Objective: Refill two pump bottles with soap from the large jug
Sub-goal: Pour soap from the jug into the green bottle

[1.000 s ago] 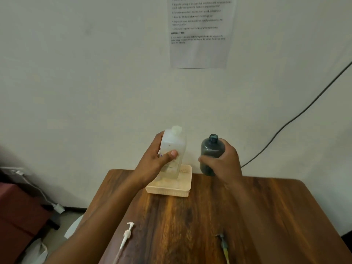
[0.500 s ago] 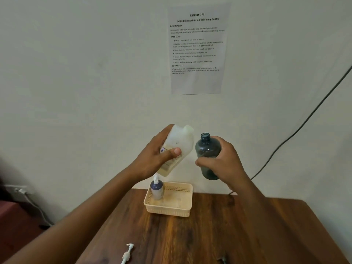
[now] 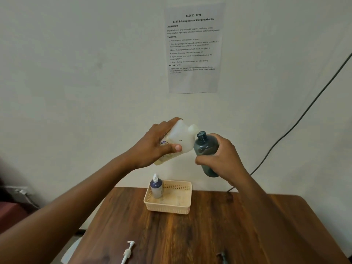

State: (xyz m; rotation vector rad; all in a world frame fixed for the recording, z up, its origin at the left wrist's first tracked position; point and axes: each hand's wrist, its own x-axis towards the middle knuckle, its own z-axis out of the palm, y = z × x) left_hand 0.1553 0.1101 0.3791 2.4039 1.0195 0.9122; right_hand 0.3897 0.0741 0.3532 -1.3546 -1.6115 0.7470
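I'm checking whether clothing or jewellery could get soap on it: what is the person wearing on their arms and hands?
Nothing shows on either. The left hand and right hand are bare, with no gloves, rings, watch or bracelet visible. Both forearms are uncovered as far as the frame shows; no sleeve edge comes into view. Fingernails look short and unpainted.

jug (image 3: 181,139): translucent white, tilted, spout toward the right, just beside the mouth of the dark bottle (image 3: 206,147), held in the air. dark bottle: smoky grey, uncapped, leaning slightly left, also held up. small bottle (image 3: 156,188): pump fitted, upright in the basket's left rear corner. white pump (image 3: 128,251): lying loose on the table's near edge.
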